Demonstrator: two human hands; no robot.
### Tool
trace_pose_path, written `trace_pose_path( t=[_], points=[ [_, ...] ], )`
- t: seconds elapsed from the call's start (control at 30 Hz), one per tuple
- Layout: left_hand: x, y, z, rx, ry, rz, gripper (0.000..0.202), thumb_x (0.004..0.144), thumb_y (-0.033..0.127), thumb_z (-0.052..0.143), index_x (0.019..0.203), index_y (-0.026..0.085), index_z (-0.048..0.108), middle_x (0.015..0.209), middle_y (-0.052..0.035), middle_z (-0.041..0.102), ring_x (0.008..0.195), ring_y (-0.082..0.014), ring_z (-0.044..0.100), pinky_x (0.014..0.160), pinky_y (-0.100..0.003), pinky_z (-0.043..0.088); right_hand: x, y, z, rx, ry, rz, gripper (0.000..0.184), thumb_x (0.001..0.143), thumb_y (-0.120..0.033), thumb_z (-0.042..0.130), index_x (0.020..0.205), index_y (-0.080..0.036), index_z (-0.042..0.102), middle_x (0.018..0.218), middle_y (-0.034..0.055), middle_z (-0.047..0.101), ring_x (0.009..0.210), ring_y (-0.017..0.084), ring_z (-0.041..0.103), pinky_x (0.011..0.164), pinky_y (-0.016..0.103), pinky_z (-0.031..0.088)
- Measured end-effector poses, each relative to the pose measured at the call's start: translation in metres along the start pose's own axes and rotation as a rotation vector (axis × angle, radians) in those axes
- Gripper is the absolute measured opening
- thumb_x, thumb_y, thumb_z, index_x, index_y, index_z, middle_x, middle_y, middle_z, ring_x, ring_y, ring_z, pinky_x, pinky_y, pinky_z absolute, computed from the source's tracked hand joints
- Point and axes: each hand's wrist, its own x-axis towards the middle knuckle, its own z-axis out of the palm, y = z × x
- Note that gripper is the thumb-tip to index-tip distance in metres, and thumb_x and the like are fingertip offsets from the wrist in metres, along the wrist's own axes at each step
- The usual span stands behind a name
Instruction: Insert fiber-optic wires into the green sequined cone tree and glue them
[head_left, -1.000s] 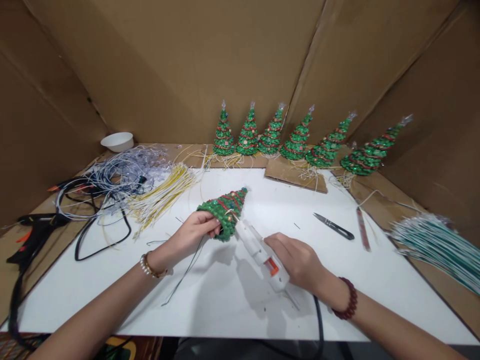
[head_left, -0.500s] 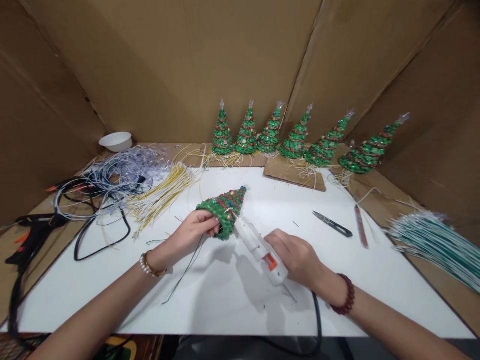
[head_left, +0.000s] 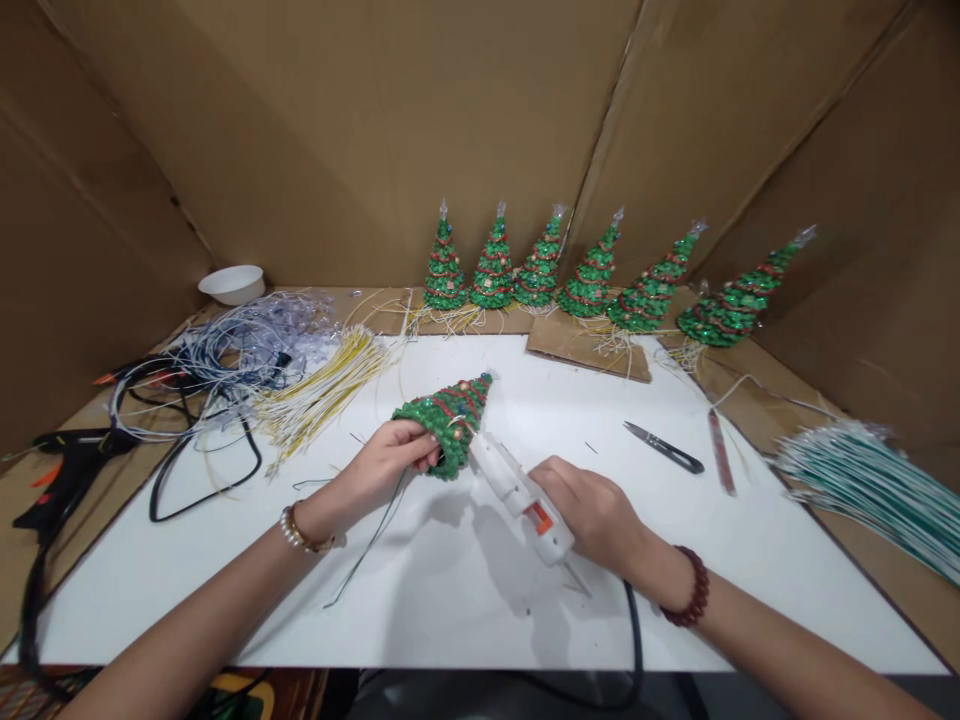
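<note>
Cardboard walls [head_left: 337, 130] are boxing in the white worktop [head_left: 750, 560] on three sides, pretty cosy setup. I'm gripping a little green tree [head_left: 448, 415] with the left hand [head_left: 390, 462], fingers clamped around its base. It's hanging tilted just above the middle of the worktop, tip pointing away and to the right. I'm wrapping the right hand [head_left: 589, 510] around the white glue gun [head_left: 517, 492], fingers closed tight on the handle, nozzle touching the tree's lower edge. Its black cord [head_left: 637, 640] is trailing off the near edge. Six finished trees [head_left: 491, 270] are standing in a row along the back wall. Some snips [head_left: 664, 448] are lying to the right, well apart from the gun, and a yellow wire bundle [head_left: 322, 385] is sprawling on the left
</note>
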Motion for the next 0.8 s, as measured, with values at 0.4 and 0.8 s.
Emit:
trace_pose_path(
  t=[0.4, 0.8],
  points=[
    [-0.004, 0.019, 0.005, -0.005, -0.024, -0.02, 0.031, 0.065, 0.039, 0.068, 0.054, 0.015, 0.052, 0.051, 0.0038, 0.042, 0.051, -0.0092, 0.034, 0.052, -0.024, 0.028, -0.007, 0.039, -0.022, -0.258, -0.224, 0.275, 0.016, 0.082, -0.016, 0.049, 0.098, -0.017, 0.055, 0.091, 0.0055, 0.064, 0.068, 0.017, 0.061, 0.053, 0.028, 0.044],
    [-0.01, 0.035, -0.002, 0.191, -0.051, -0.039, 0.031, 0.073, 0.036, 0.063, 0.051, 0.014, 0.058, 0.053, -0.0017, 0.052, 0.053, -0.0114, 0.044, 0.054, -0.024, 0.033, 0.034, 0.033, -0.033, -0.113, -0.218, 0.162, 0.014, 0.087, -0.028, 0.062, 0.095, -0.017, 0.058, 0.088, 0.0048, 0.067, 0.085, 0.022, 0.06, 0.081, 0.038, 0.038]
  ],
)
